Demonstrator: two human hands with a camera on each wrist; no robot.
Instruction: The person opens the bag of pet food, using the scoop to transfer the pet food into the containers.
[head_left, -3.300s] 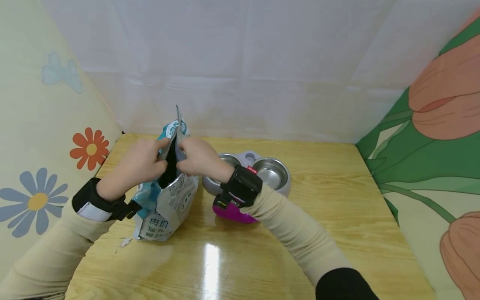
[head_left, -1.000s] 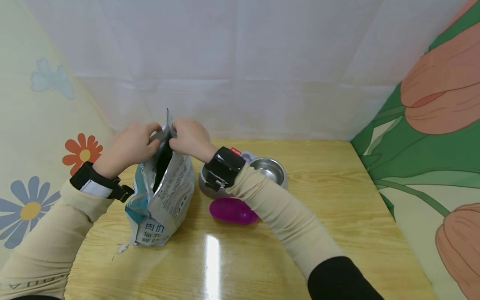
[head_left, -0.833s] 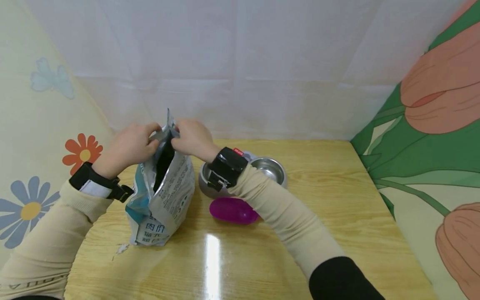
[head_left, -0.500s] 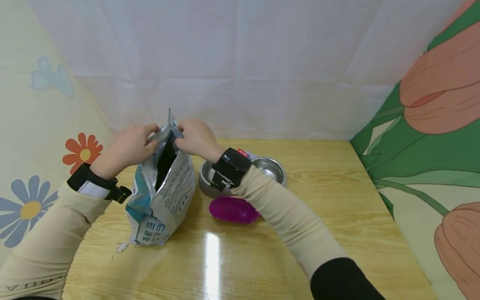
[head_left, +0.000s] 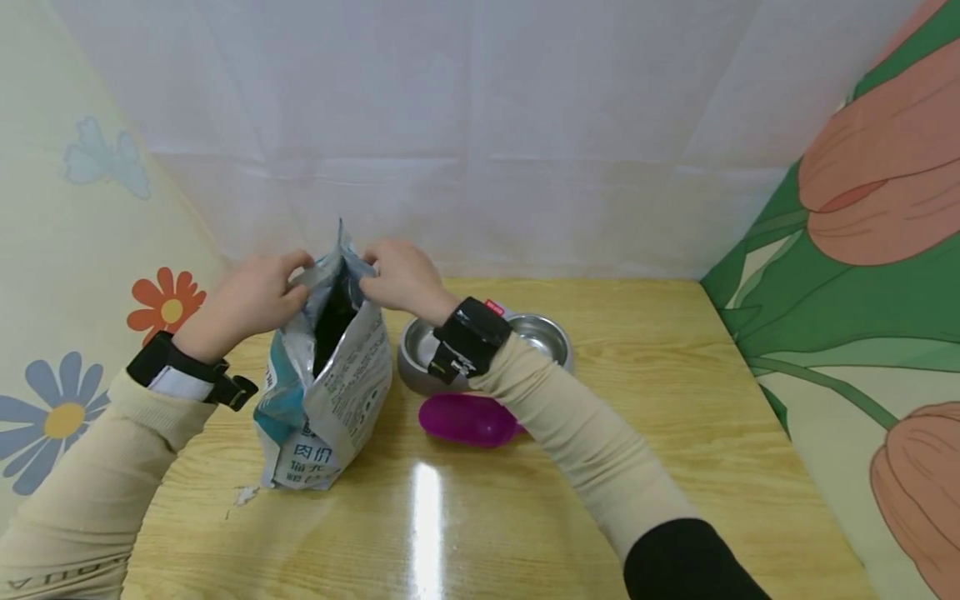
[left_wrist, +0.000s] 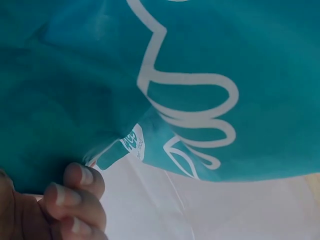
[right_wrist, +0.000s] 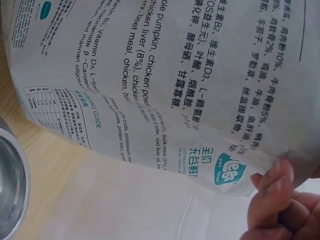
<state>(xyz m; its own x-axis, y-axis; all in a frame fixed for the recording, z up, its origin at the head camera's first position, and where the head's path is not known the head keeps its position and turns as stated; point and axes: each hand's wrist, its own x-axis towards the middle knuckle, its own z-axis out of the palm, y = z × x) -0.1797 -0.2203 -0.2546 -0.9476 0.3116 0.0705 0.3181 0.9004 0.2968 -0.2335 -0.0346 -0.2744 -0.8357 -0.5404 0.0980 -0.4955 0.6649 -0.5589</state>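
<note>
A teal and white pet food bag [head_left: 326,383] stands upright on the wooden table [head_left: 600,467], left of middle, with its top pulled apart and a dark opening showing. My left hand [head_left: 258,292] pinches the left lip of the bag's top. My right hand [head_left: 397,275] pinches the right lip. The teal front of the bag [left_wrist: 150,75] fills the left wrist view above my fingertips [left_wrist: 75,195]. In the right wrist view the printed white back of the bag [right_wrist: 165,75] shows, with my fingers [right_wrist: 275,200] curled at its top edge.
A grey double pet feeder with two steel bowls [head_left: 540,333] stands just right of the bag, partly behind my right forearm; its rim [right_wrist: 7,185] shows in the right wrist view. A magenta scoop [head_left: 465,421] lies in front of it. Flower-printed cloth walls close both sides.
Both hands have drawn apart a little at the bag's top, so the mouth now gapes wider. The bag, feeder and scoop stay in place.
</note>
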